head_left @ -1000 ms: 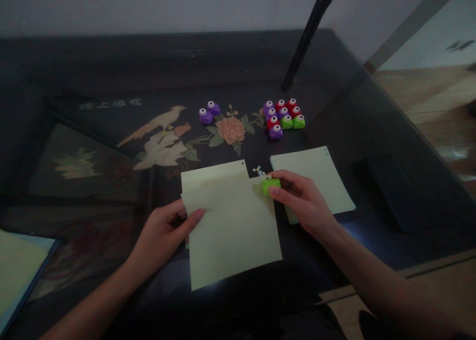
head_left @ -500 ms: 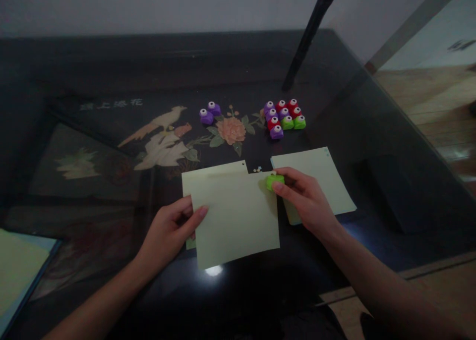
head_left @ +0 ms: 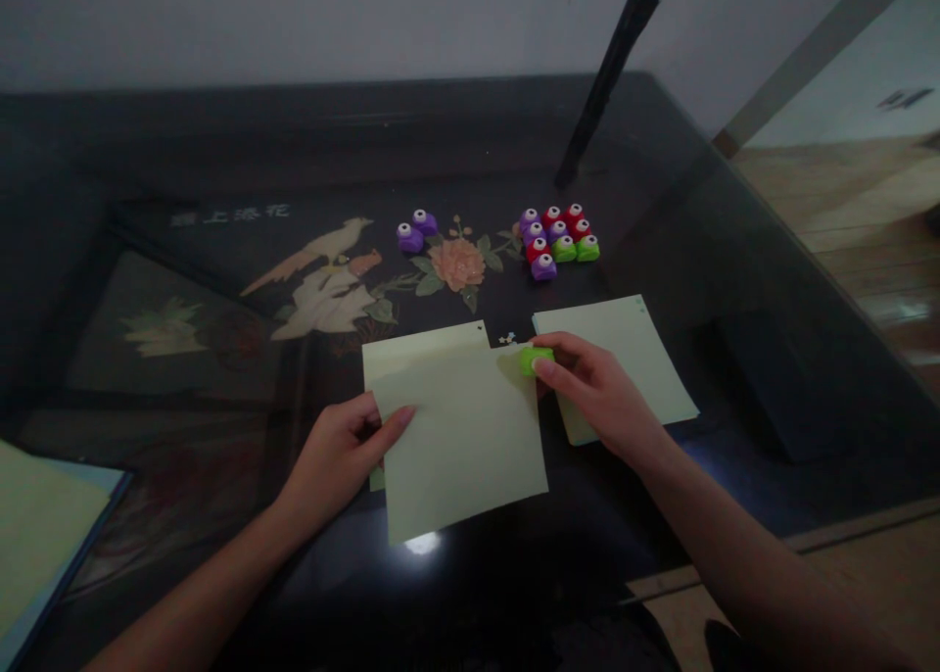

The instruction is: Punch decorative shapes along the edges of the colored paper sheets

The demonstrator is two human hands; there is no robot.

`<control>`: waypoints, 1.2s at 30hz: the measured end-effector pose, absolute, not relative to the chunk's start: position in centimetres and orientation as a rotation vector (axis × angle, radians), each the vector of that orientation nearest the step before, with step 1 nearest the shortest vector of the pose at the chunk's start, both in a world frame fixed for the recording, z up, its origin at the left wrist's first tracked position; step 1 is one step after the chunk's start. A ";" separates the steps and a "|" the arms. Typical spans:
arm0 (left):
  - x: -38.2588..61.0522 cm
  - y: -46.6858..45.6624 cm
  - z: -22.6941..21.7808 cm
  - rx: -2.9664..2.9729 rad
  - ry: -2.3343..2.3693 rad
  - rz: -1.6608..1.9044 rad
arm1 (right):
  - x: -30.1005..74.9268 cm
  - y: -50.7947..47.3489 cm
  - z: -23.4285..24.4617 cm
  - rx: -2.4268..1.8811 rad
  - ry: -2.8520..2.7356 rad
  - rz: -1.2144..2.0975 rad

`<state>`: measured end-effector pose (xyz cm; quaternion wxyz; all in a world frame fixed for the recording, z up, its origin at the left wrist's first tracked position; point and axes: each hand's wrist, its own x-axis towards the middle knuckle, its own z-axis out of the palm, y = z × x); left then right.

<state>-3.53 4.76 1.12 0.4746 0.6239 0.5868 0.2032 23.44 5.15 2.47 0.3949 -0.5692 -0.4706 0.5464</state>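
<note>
My left hand pinches the left edge of a pale yellow-green sheet of paper, thumb on top. Between the thumb and fingers of my right hand is a small green craft hole punch, set at the sheet's upper right corner. Behind and partly under the held sheet lies another sheet with a small dark punched hole at its upper right corner. Tiny punched paper bits rest just beyond the paper. On the right, partly behind my right hand, sits a stack of sheets with small marks at its corner.
Several purple, red and green punches stand grouped at the back right. Two purple punches sit left of them. A black pole rises behind. More paper lies at the left edge, and a dark flat object at the right.
The view has shifted slightly. My right hand and the green punch are a little farther left against the sheet's corner; both hands keep their grips.
</note>
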 end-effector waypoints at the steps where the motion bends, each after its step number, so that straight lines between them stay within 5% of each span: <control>1: -3.5 4.8 1.1 1.523 1.438 0.498 | 23.5 5.2 2.5 -1.425 -1.187 1.391; 28: -3.5 4.7 1.4 1.436 1.298 0.697 | 26.1 6.0 4.5 -1.174 -0.986 1.229; 36: -3.1 4.5 1.7 1.514 1.199 0.694 | 30.2 11.9 3.3 -1.541 -1.397 0.710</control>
